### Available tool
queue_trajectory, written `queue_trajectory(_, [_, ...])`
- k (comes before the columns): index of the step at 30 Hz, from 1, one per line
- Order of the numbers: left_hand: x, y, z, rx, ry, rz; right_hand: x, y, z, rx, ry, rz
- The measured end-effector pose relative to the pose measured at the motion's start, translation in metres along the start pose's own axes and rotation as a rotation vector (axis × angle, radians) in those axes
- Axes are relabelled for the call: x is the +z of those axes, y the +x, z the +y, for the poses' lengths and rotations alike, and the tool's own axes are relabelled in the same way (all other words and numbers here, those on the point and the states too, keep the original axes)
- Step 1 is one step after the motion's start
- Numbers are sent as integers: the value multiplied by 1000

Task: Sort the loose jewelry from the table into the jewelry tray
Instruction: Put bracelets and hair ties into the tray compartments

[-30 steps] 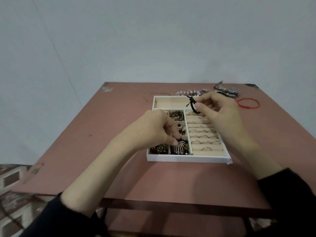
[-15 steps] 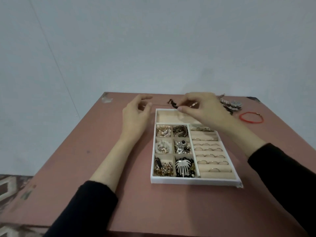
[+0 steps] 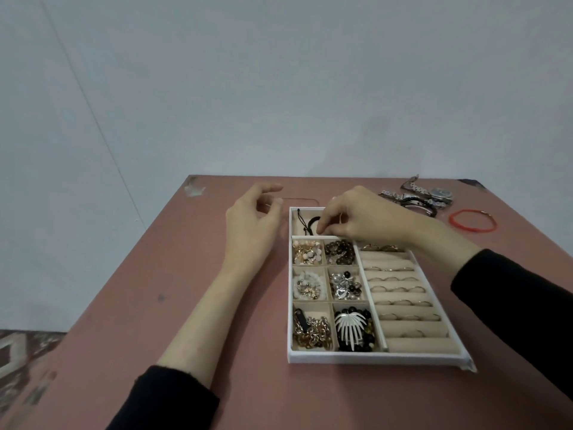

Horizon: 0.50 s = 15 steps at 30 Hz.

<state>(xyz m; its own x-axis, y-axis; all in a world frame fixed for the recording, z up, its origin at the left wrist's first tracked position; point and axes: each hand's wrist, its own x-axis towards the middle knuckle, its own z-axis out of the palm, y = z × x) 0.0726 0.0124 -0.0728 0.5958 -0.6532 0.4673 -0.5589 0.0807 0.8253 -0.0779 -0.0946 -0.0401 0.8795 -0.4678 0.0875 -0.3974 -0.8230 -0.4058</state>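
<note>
Half a second on, the right hand (image 3: pixel 366 218) had come down from above the tray's far edge into its long top compartment, bringing the black cord bracelet (image 3: pixel 305 224) with it, while the left hand (image 3: pixel 251 221) stayed just beside the tray's left wall.

Nearest the camera, the white jewelry tray (image 3: pixel 372 357) held a gold chain (image 3: pixel 313 333) in its front-left cell and a white fan-shaped comb (image 3: pixel 350 327) over dark beads next to it. Behind these sat pale beads and a silver-and-black cluster, then pink-and-gold pieces and brown beads (image 3: pixel 340 252). The right half carried padded rolls with rings (image 3: pixel 393 288) slotted in most rows.

Farther back, the cord lay largely inside the top compartment, the right fingertips pinched at or on it; whether they still gripped could not be told. The left hand hung loosely curled and empty.

To finish the step well, the cord probably needed tucking fully below the rim before release, so no loop trailed over the divider.

Beyond the tray, watches (image 3: pixel 431 197) and a red bangle (image 3: pixel 473 221) remained loose on the table (image 3: pixel 155 274).
</note>
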Motion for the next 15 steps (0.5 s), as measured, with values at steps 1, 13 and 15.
queue_trajectory(1, [0, 0, 0, -2, -1, 0, 1, 2, 1, 16, -10, -5])
queue_trajectory(13, [0, 0, -2, -20, -1, -3, 8, 18, -12, 59, -50, -21])
queue_trajectory(15, [-1, 0, -2, -26, 0, -2, 9, 19, -16, 39, -75, -20])
